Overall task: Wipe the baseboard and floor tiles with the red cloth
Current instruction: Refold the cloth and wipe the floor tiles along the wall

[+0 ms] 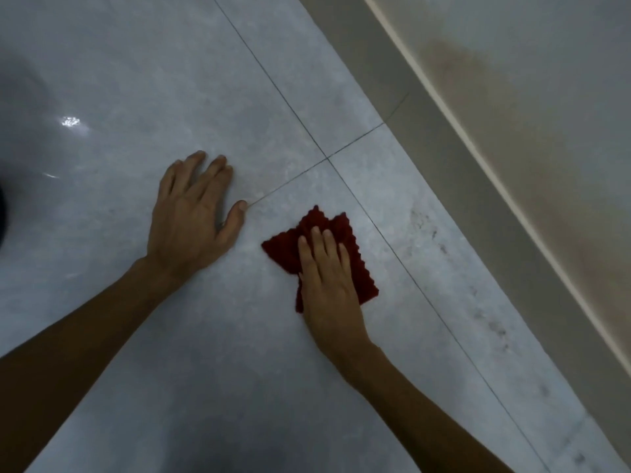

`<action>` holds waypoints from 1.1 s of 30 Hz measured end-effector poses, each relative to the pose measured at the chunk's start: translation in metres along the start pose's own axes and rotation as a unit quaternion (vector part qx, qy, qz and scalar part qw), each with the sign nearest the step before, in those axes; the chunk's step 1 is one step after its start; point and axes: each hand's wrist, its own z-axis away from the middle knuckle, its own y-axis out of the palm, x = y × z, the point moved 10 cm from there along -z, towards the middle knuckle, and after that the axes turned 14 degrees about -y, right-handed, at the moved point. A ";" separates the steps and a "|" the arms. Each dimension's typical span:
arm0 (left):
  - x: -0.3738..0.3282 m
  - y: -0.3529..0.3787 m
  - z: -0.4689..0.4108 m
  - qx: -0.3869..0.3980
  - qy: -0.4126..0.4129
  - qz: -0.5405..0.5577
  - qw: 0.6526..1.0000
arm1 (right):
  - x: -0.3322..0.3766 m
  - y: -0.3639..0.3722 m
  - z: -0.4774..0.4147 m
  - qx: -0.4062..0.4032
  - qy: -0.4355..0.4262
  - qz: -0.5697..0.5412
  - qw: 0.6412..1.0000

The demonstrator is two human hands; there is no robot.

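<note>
Head view, looking down on pale grey floor tiles [143,80]. The left hand [191,213] lies flat on the floor, palm down, fingers spread and extended, thumb out to its right; it holds nothing. The thumb tip sits at the near end of a thin grout line [286,180] that runs away from it, up and to the right. The right hand [327,288] lies palm down with fingers straight and close together, pressed flat on the red cloth [345,230]; it does not pinch or bunch the cloth but covers it from above. The cloth is crumpled into a rough square with scalloped edges and lies on the tile just right of the left thumb, apart from it. Cloth shows beyond the fingertips, to their left and along the right side of the hand; the wrist is off the cloth, over bare tile.

A second grout line [409,278] passes just right of the cloth and crosses the first beyond both hands. Right of that line, between the right hand and the baseboard [454,158], the tile carries dark smudges [430,230]. The baseboard, a grey-brown band, runs diagonally well right of the right hand, apart from the cloth. Above it rises a pale wall [546,114] with a faint reddish stain. Both forearms are bare.
</note>
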 end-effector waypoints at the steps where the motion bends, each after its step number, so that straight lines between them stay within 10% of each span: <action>1: 0.000 -0.001 -0.001 -0.002 0.001 0.003 1.000 | 0.011 0.002 0.007 0.006 -0.006 -0.002 1.000; 17: -0.042 -0.019 0.101 0.097 0.108 0.018 0.989 | 0.052 -0.006 0.151 0.082 0.051 0.017 0.995; 23: -0.052 -0.025 0.166 0.156 0.118 -0.005 0.981 | -0.046 -0.029 0.110 0.017 0.259 0.032 0.965; 29: -0.048 -0.036 0.182 0.169 0.119 -0.039 0.978 | 0.092 -0.004 0.111 0.032 0.011 0.014 0.999; 33: -0.046 -0.048 0.196 0.164 0.119 -0.033 0.979 | 0.023 -0.032 0.202 -0.042 0.079 -0.009 0.996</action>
